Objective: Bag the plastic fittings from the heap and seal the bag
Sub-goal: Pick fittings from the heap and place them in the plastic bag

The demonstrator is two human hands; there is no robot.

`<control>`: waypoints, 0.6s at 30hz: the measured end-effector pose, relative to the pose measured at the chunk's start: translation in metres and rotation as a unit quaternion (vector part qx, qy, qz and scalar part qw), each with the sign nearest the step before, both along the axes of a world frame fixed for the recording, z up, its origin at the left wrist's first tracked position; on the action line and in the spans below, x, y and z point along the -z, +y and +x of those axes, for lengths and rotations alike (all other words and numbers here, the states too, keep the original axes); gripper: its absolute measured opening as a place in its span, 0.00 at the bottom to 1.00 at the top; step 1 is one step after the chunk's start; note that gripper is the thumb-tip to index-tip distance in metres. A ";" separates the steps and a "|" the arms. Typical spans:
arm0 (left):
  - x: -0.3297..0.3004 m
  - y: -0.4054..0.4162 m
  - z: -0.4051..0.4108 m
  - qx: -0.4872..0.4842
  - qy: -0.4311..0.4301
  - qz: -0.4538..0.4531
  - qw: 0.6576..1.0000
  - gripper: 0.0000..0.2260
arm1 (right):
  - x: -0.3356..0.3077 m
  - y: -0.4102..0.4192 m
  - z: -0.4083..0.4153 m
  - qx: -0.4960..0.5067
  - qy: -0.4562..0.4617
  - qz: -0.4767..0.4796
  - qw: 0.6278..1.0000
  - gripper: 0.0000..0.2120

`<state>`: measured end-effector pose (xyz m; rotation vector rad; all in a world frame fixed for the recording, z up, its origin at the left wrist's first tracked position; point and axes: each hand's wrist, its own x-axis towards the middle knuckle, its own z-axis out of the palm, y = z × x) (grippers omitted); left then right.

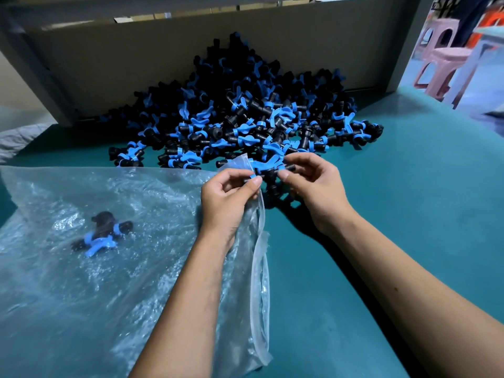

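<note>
Right now both hands meet at the near edge of the heap (240, 115) of black-and-blue plastic fittings, which is piled on the teal table (395, 214) against a grey-brown board (136, 58) standing at the back. The left hand (227, 195) has thumb and fingers curled, pinching the mouth edge of the clear bag (109, 282) together w/ the blue end of a fitting (266, 170); the right hand (313, 186) pinches the other side of that same fitting betw. thumb and fingertips, fingers bent. The held fitting sits right at the bag's opening, just above the table, touching the heap's front edge or v. close to it; can't tell which. The bag lies flat and crinkled over the left part of the table, its opening rim running down along the left forearm toward the near edge. Inside the bag, well to the left of the hands, lies one bagged fitting (102, 236) w/ black body and blue wing handle, blurred by the plastic. A few loose fittings trail off the heap's left front, near the bag's far edge. Past the table's right side, pink plastic stools (441, 64) stand in the bkgd. At far left, some grey cloth (19, 140) shows beside the board.
</note>
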<state>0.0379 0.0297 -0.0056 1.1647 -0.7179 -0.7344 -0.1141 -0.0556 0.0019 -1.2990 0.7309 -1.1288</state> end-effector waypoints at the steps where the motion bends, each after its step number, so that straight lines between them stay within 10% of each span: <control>1: 0.000 0.000 0.001 -0.008 0.004 -0.001 1.000 0.07 | -0.001 -0.001 0.000 0.030 -0.031 0.029 0.999 0.10; 4: 0.000 -0.002 -0.002 -0.020 -0.004 -0.002 1.000 0.06 | -0.002 -0.002 0.000 0.099 -0.066 0.051 0.992 0.10; 13: -0.006 -0.004 -0.005 -0.089 -0.007 -0.050 0.995 0.08 | 0.004 0.009 0.008 0.048 0.207 -0.284 0.935 0.18; 18: -0.011 -0.003 -0.013 -0.100 -0.105 -0.052 0.988 0.10 | 0.005 0.007 0.008 0.077 0.152 -0.227 0.959 0.09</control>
